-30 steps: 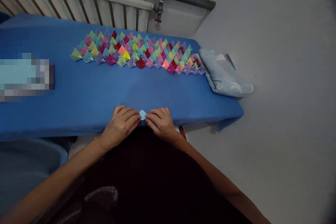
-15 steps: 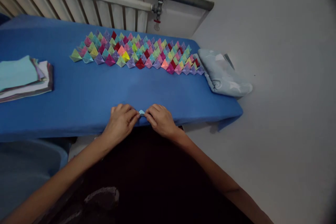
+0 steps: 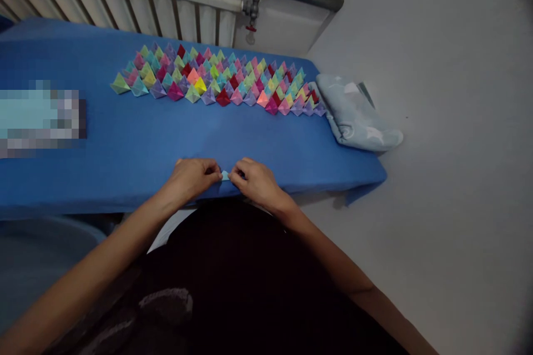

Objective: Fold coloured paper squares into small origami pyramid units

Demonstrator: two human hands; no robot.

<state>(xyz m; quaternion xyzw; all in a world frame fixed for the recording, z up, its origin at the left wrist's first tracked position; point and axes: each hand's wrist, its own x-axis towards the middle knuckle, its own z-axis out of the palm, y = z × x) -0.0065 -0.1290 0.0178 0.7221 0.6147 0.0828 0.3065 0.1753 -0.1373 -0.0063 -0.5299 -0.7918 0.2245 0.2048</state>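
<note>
A small light blue paper piece (image 3: pixel 225 176) shows between my hands near the front edge of the blue-covered table (image 3: pixel 137 144). My left hand (image 3: pixel 195 177) pinches its left end with thumb and fingers. On the other side, my right hand (image 3: pixel 254 180) pinches the right end. Most of the piece is hidden by my fingertips. Beyond the hands, several rows of folded paper boats (image 3: pixel 222 98) in many colours stand close together across the table.
At the left lies a blurred-out stack (image 3: pixel 29 116), pale blue on top. A folded grey-blue cloth (image 3: pixel 358 116) with white shapes rests at the table's right end, by the wall. Behind the table are a radiator (image 3: pixel 145 11) and a pipe with a valve (image 3: pixel 251 8).
The fingers of both hands have shifted their pinch on the paper piece, and more of its light blue face shows. The view has moved slightly.
</note>
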